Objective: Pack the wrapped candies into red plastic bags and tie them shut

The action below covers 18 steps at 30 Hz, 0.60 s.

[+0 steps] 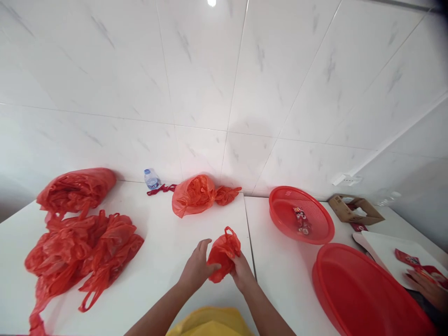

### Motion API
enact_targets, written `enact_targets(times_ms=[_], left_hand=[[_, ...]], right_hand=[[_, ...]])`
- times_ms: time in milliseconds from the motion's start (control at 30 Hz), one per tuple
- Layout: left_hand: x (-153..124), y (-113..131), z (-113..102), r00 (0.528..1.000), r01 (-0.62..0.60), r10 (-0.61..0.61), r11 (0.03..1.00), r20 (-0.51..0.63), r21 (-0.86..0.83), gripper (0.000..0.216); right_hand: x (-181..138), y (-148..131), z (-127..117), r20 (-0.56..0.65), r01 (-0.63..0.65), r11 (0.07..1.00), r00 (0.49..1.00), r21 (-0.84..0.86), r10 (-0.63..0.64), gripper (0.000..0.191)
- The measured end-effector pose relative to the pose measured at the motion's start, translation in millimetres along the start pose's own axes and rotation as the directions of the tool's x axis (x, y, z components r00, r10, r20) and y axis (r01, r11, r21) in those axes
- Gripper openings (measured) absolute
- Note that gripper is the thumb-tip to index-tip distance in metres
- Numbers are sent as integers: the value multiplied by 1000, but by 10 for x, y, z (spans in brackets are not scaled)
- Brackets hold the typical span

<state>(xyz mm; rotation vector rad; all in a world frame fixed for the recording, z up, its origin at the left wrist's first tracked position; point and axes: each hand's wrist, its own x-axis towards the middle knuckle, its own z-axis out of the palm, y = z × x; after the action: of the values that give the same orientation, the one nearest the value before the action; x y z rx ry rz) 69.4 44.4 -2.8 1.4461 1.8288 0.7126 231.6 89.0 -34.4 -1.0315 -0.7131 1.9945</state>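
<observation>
Both my hands hold one small red plastic bag (223,253) just above the white table (164,261), near its right edge. My left hand (196,269) pinches the bag's left side between thumb and fingers. My right hand (241,272) grips its lower right side from beneath, fingers closed into the plastic. The bag's handles stick up at the top. Whether anything is inside the bag cannot be seen.
A heap of red bags (82,242) lies at the left, two filled bags (196,195) and a small water bottle (151,178) by the wall. On the right stand a red mesh basket (317,228) with a packet, a red tray (364,298), a cardboard box (353,209), another person's hand (425,287).
</observation>
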Motion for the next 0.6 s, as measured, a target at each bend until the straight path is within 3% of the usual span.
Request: enact_targets(times_ms=[67, 167, 267, 367, 500, 600], left_hand=[[47, 36, 61, 1000, 18, -16, 996, 23, -88, 65], [124, -40, 86, 1000, 19, -15, 983, 25, -180, 31], [200, -205, -11, 987, 47, -99, 927, -124, -372, 19], [235, -316, -181, 955, 73, -218, 831, -202, -551, 13], [205, -289, -336, 929, 113, -314, 746, -197, -656, 14], [175, -219, -347, 923, 155, -366, 635, -118, -757, 15]], right_hand=[[-28, 1, 41, 38, 6, 999, 999, 32, -7, 37], [14, 5, -70, 6, 20, 994, 1000, 107, -21, 45], [108, -5, -391, -216, 39, 976, 976, 214, 8, 42], [173, -25, -743, -432, 90, 961, 901, 262, 33, 29], [171, -48, -971, -536, 155, 960, 844, 232, -7, 22], [128, -73, -977, -521, 132, 977, 853, 168, -26, 26]])
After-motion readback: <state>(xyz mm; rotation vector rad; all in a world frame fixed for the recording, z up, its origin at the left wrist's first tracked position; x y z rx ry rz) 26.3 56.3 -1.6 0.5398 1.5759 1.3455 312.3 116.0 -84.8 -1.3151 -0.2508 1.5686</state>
